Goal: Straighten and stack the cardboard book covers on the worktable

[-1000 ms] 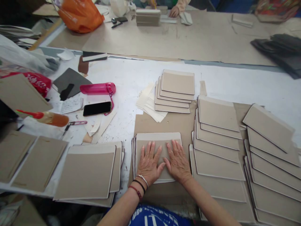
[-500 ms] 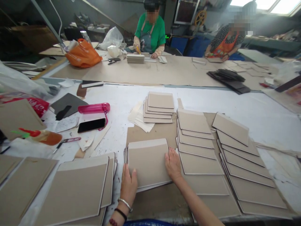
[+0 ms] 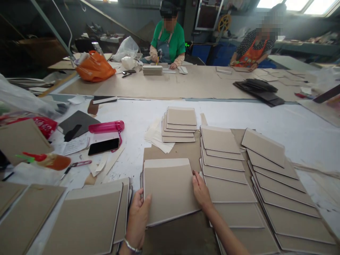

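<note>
Through the head camera, I am grasping the stack of beige boards [image 3: 170, 191] by its side edges between the left hand [image 3: 138, 214] and right hand [image 3: 201, 191], over the brown sheet [image 3: 180, 232] on the white tabletop [image 3: 139, 111].

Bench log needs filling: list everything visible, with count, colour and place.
Tables: two, white and brown, near and far
Panel stack: one, beige, near centre
Fanned panel rows: two, beige, right
Small pile: one, beige, beyond stack
Left pile: one, beige, near left
Paper strips: several, cream, beside small pile
Cylindrical case: one, pink, left
Phone: one, black, left
Squeeze bottle: one, amber, far left
Bag: one, orange, far table
Sheets: one pile, black, far table
Co-workers: two, green top, orange apron, far side
Clutter: uncounted, mixed colours, mostly left
Left grip: one, bare, stack's left edge
Right grip: one, bare, stack's right edge
</note>
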Demonstrator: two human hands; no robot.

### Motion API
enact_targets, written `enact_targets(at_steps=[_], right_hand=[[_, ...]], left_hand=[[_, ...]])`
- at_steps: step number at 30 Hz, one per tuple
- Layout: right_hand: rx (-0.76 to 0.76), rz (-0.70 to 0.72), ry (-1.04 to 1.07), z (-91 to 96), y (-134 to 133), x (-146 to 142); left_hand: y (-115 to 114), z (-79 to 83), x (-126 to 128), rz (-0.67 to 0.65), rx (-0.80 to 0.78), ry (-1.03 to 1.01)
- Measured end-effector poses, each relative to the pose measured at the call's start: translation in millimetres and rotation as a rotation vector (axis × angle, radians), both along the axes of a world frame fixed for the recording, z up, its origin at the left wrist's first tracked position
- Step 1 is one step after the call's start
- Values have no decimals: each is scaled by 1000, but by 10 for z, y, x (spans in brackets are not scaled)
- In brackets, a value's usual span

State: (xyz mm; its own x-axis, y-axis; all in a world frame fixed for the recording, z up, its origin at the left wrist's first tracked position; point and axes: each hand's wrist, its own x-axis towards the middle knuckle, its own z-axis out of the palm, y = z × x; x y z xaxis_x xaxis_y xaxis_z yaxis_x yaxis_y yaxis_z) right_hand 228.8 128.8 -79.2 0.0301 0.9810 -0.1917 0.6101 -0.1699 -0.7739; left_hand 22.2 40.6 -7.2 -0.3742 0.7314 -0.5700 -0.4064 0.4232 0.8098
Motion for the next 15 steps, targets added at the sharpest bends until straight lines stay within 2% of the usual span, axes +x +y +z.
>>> enact_targets(at_steps=[2,5,7,9,11,12,15], right_hand=[[-25,-58,53,181,-5,-25],[-96,-35,129,460,-8,-74],[-222,-3,286,617,20,-101],[-373,-6,513,734,115,-108],[-457,-42,681,804,324,-90],[-453,-70,723,820,482,-74],[-321,-182,763,804,1169,-24]], left_hand=[[57,91,-97,20,0,-62],[154,171,-207,13,3,-83],[222,178,-243,-7,1,-69],[275,143,-250,-38,11,49],[297,56,-233,-68,30,199],[293,-12,-216,-85,40,269],[234,-327,-150,-232,131,620]])
